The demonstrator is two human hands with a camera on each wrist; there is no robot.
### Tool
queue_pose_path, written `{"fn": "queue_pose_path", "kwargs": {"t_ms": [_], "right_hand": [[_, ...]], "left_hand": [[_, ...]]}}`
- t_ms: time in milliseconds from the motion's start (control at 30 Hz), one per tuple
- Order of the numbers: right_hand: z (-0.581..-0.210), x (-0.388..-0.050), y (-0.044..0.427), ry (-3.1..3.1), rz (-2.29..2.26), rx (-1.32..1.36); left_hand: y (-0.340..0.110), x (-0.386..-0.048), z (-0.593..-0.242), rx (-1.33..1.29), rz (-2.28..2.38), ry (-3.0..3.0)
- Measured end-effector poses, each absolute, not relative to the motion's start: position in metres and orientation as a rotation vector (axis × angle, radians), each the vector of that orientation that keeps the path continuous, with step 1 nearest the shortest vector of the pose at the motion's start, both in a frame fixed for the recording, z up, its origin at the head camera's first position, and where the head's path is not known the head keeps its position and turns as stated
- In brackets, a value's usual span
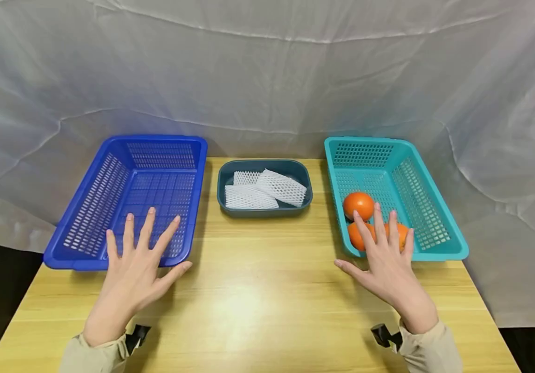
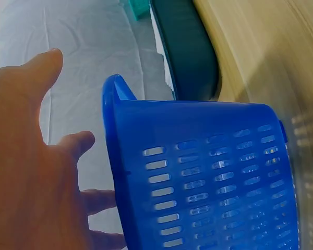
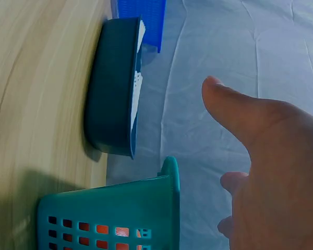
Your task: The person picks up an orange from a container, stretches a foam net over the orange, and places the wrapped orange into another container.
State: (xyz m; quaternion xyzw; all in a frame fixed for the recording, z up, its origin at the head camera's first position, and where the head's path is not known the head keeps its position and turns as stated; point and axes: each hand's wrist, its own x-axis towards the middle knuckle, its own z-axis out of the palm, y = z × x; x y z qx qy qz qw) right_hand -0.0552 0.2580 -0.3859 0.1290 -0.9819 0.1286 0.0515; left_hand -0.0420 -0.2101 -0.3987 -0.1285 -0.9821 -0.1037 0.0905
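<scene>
My left hand (image 1: 135, 274) hovers with spread fingers over the near rim of a blue plastic basket (image 1: 123, 262), holding nothing. On the other side, my right hand (image 1: 388, 267) is spread above the near edge of a teal basket (image 1: 439, 255), also holding nothing. Inside the teal basket lie an orange-red round fruit (image 1: 358, 205), perhaps a tomato or persimmon, and more orange fruit (image 1: 359, 236) partly hidden by the right fingers. Between the baskets stands a dark small bin (image 1: 264, 213) with several white foam net sleeves (image 1: 281, 186) in it.
The baskets and bin stand along the back of a wooden table (image 1: 248, 290). A grey cloth (image 1: 267, 77) hangs behind them and down the right side. Each wrist carries a black strap mount (image 1: 136, 338).
</scene>
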Motion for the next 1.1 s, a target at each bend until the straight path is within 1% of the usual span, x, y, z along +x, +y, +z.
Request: {"fn": "queue_pose_path", "kwargs": {"t_ms": [233,400,500,600,700,833,967,1100], "right_hand": [[-0.382,-0.05,0.253,-2.994,0.572,0.443],[-0.381,-0.047,0.248,-2.936,0.708,0.482],[-0.382,-0.052,0.247,-2.873,0.785,0.494],[-0.385,-0.064,0.25,-2.809,0.926,0.505],[-0.39,-0.074,0.256,-2.772,1.159,0.449],[-0.396,-0.081,0.262,-2.709,1.448,0.287],[-0.4,-0.083,0.266,-2.641,1.536,0.208],[-0.4,-0.086,0.267,-2.627,1.52,0.17]], "left_hand": [[-0.203,-0.043,-0.394,-0.411,-0.34,-2.917],[-0.192,-0.043,-0.391,-0.501,-0.408,-2.85],[-0.184,-0.048,-0.391,-0.594,-0.522,-2.694],[-0.174,-0.056,-0.394,-0.704,-0.697,-2.462],[-0.159,-0.061,-0.399,-0.809,-0.874,-2.258],[-0.136,-0.063,-0.409,-0.913,-1.021,-2.101],[-0.115,-0.06,-0.424,-0.976,-1.139,-2.055],[-0.098,-0.053,-0.443,-0.952,-1.479,-2.134]]}}
